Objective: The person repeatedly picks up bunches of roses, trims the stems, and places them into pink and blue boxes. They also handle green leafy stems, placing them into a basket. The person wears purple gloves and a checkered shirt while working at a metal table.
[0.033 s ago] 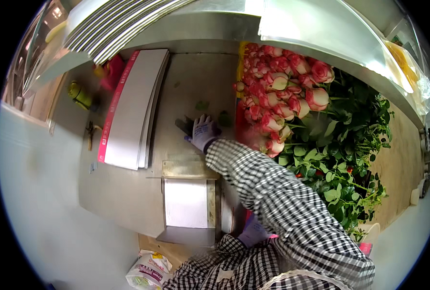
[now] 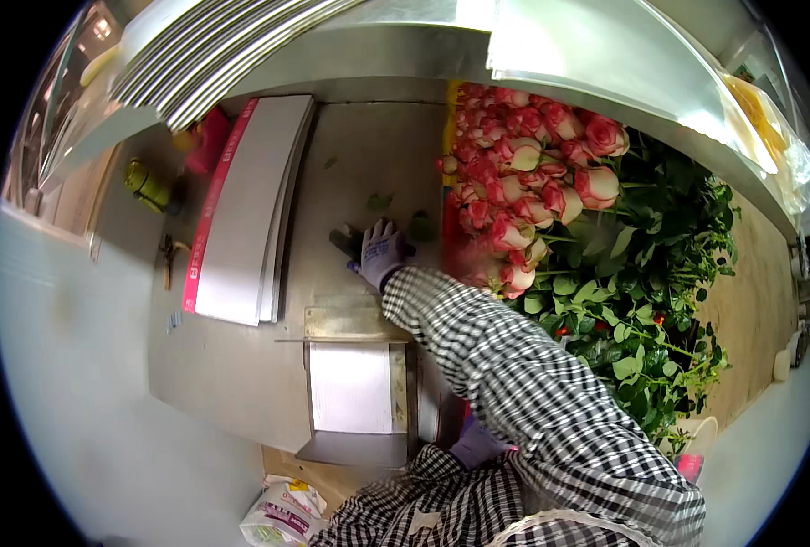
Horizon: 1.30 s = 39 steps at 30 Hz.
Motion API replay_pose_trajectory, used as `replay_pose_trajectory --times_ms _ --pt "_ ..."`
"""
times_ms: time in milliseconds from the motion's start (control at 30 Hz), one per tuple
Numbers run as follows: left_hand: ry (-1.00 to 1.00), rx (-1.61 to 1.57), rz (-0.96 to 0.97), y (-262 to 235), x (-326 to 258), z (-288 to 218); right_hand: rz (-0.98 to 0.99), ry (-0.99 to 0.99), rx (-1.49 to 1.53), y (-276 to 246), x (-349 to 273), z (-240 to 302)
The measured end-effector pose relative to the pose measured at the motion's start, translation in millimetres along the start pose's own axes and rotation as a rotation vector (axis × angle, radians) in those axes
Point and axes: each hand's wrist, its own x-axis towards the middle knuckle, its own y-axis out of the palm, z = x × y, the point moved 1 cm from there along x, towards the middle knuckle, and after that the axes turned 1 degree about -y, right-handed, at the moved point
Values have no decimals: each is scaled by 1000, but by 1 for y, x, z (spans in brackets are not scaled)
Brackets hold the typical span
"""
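Observation:
My right hand (image 2: 383, 252), in a pale purple glove, reaches across the steel table (image 2: 332, 196) with its fingers stretched out and resting flat. Against its left side lies a small dark object (image 2: 345, 242) whose kind I cannot make out. Loose green leaves (image 2: 421, 225) lie just beyond and to the right of the fingers. My left hand (image 2: 480, 444), also gloved, is low in the view beneath my right forearm; its fingers are hidden. A bit of pink shows at its right edge. In front of my right wrist stands a metal holder (image 2: 350, 324) with white sheets (image 2: 350, 387) in it.
Pink-and-white roses (image 2: 533, 173) with leafy green stems (image 2: 642, 273) fill the right side. A stack of white boards (image 2: 250, 219) with a red edge lies left. Beyond it are a yellow-green bottle (image 2: 148, 186) and a pink object (image 2: 207, 141). A metal shelf (image 2: 378, 55) crosses the far side.
My right hand lies in nearly the same place on the table. The view has shifted very slightly; nothing else has visibly moved.

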Motion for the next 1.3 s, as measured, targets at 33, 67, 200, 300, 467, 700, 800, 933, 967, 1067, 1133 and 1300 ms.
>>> replay_pose_trajectory --times_ms 33,67,200,300,467,700,800,933,967,1067,1133,1300 --pt "-17 -1 -6 6 -3 2 0 -3 -37 9 -2 9" --pt "-13 5 -11 7 -5 2 -25 -41 -10 13 -7 11" --pt "136 57 46 28 -1 1 -178 -89 353 46 -41 -79" --pt "7 76 4 17 -12 30 -111 -474 1173 -75 -218 -114" --pt "47 162 -10 -11 18 -11 -14 479 1068 -19 -579 -247" --pt "511 -505 189 29 184 -241 194 1482 672 204 -856 -329" --pt "435 -264 164 90 252 -321 -415 1400 880 283 -833 -367" --pt "35 76 376 143 303 -347 -1172 1220 1474 245 -776 -404" --pt "-5 88 428 149 309 -352 -1291 1155 1634 252 -765 -414" --pt "-22 -18 407 173 320 -348 -1398 948 2534 259 -749 -451" --pt "-23 -66 368 183 323 -341 -1542 598 2868 254 -741 -454" --pt "-10 -270 653 167 324 -337 -1461 192 2796 161 -771 -433"
